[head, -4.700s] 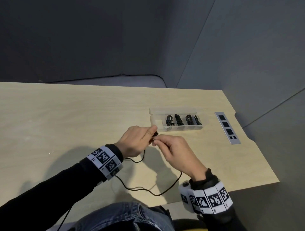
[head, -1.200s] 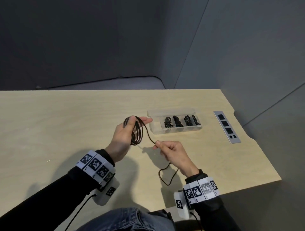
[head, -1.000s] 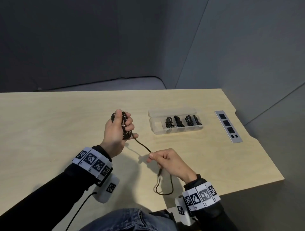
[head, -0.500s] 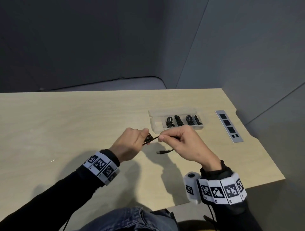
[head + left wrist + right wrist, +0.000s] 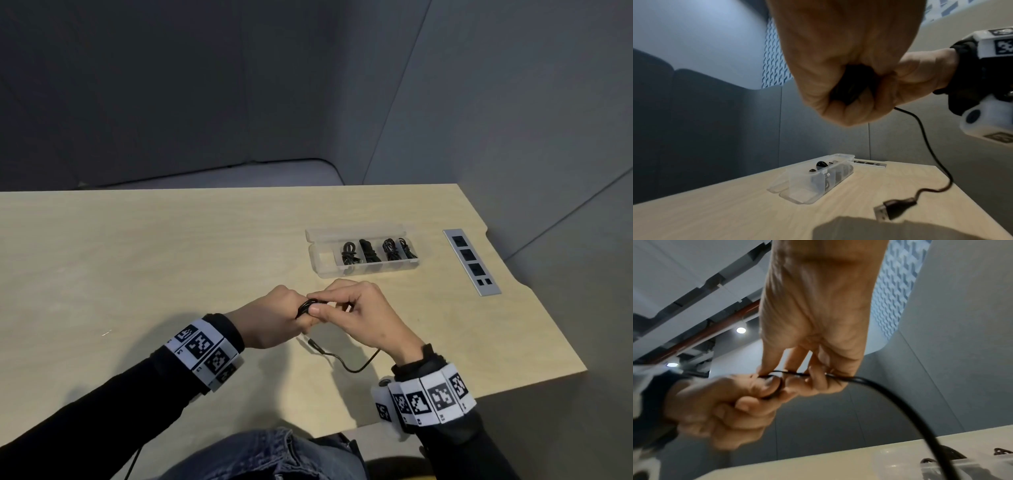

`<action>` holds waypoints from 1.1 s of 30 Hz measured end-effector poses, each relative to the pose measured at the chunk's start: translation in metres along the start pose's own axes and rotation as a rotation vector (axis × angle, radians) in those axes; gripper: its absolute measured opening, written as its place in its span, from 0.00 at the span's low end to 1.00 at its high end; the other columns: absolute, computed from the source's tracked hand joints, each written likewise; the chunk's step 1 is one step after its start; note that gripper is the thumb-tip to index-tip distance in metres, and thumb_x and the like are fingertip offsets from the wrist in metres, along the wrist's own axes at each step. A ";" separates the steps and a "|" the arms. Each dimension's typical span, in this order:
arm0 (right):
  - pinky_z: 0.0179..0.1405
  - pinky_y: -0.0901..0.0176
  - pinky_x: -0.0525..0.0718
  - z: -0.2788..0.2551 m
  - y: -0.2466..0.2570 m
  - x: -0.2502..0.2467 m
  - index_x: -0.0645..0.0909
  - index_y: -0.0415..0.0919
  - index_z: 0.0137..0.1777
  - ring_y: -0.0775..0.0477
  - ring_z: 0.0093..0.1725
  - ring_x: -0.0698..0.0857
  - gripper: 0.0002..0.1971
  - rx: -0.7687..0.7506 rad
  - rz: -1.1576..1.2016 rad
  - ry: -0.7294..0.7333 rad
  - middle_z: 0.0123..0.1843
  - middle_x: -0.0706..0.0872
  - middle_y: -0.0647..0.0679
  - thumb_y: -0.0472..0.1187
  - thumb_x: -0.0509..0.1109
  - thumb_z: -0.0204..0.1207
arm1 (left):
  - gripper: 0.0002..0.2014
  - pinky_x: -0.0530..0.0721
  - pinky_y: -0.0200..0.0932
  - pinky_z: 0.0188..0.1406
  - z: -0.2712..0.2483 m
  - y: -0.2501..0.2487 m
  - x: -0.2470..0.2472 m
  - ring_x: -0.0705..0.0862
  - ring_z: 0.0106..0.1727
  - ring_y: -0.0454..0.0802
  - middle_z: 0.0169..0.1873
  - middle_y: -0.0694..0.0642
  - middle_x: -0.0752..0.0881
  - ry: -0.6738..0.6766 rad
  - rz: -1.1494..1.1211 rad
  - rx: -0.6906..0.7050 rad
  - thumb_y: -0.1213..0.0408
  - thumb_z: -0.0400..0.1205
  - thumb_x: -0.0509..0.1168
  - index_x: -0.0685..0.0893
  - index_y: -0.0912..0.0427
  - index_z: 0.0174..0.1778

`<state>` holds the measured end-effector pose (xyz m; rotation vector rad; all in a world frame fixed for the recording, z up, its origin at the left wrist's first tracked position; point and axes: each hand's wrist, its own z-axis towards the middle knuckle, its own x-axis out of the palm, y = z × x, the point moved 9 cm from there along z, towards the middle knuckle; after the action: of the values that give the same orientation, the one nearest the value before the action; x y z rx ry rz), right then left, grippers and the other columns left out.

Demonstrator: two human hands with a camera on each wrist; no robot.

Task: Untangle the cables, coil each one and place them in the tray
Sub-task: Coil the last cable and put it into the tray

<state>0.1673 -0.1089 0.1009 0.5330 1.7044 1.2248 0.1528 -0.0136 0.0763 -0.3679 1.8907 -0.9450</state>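
A thin black cable is being handled above the table's front middle. My left hand is curled round its small coiled bundle. My right hand meets it from the right and pinches the strand at the bundle. The free tail hangs in a loop below the hands and ends in a USB plug just over the tabletop. The clear plastic tray lies behind the hands, with several black coiled cables in its compartments; the leftmost compartment looks bare.
A wooden table carries everything; its right edge and front edge are close to the hands. A grey socket strip is set into the table right of the tray. Grey partition walls stand behind and to the right.
Over the last second the left hand came back from the left with the coil and the right hand rose to meet it. The loose tail is shorter than before.
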 end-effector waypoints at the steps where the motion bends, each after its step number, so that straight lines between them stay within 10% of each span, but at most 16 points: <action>1: 0.40 0.57 0.79 -0.001 0.002 0.000 0.91 0.48 0.50 0.44 0.41 0.83 0.08 -0.033 -0.001 -0.026 0.42 0.89 0.51 0.42 0.77 0.72 | 0.20 0.70 0.30 0.27 0.000 0.002 0.001 0.73 0.20 0.39 0.19 0.47 0.75 0.014 -0.025 -0.025 0.56 0.83 0.59 0.72 0.53 0.24; 9: 0.36 0.63 0.81 -0.005 0.015 -0.008 0.91 0.41 0.46 0.54 0.35 0.84 0.07 -0.213 -0.054 -0.203 0.35 0.86 0.52 0.41 0.74 0.73 | 0.20 0.75 0.35 0.27 0.003 -0.001 0.000 0.78 0.21 0.46 0.22 0.58 0.82 0.054 -0.225 -0.024 0.52 0.74 0.74 0.78 0.68 0.35; 21: 0.25 0.69 0.68 0.007 -0.008 0.002 0.88 0.32 0.46 0.58 0.23 0.69 0.09 0.032 0.384 -0.107 0.27 0.85 0.55 0.35 0.68 0.79 | 0.15 0.76 0.43 0.29 -0.006 0.002 -0.012 0.77 0.25 0.49 0.23 0.55 0.80 0.005 -0.312 0.029 0.55 0.82 0.66 0.76 0.55 0.31; 25: 0.23 0.69 0.66 0.004 -0.011 -0.003 0.78 0.39 0.55 0.56 0.21 0.68 0.08 0.017 0.485 -0.190 0.26 0.83 0.50 0.30 0.65 0.80 | 0.10 0.87 0.56 0.41 -0.010 0.006 -0.024 0.90 0.38 0.60 0.34 0.62 0.90 -0.216 -0.763 -0.035 0.63 0.85 0.60 0.79 0.62 0.41; 30: 0.35 0.70 0.74 -0.002 -0.017 -0.009 0.81 0.37 0.42 0.58 0.25 0.77 0.04 -0.026 0.348 -0.255 0.25 0.83 0.48 0.31 0.69 0.78 | 0.13 0.86 0.60 0.55 -0.014 0.014 -0.042 0.89 0.55 0.58 0.57 0.60 0.87 -0.422 -0.979 0.024 0.59 0.86 0.55 0.79 0.64 0.43; 33: 0.31 0.66 0.74 -0.003 -0.018 0.010 0.83 0.39 0.41 0.58 0.24 0.77 0.05 0.004 0.362 -0.166 0.25 0.85 0.51 0.31 0.71 0.77 | 0.16 0.87 0.56 0.54 -0.012 0.012 -0.042 0.89 0.53 0.60 0.53 0.60 0.89 -0.477 -1.087 0.060 0.56 0.83 0.55 0.74 0.69 0.47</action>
<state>0.1633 -0.1095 0.0808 0.9496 1.5114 1.3859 0.1649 0.0253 0.0960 -1.5217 1.1406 -1.4157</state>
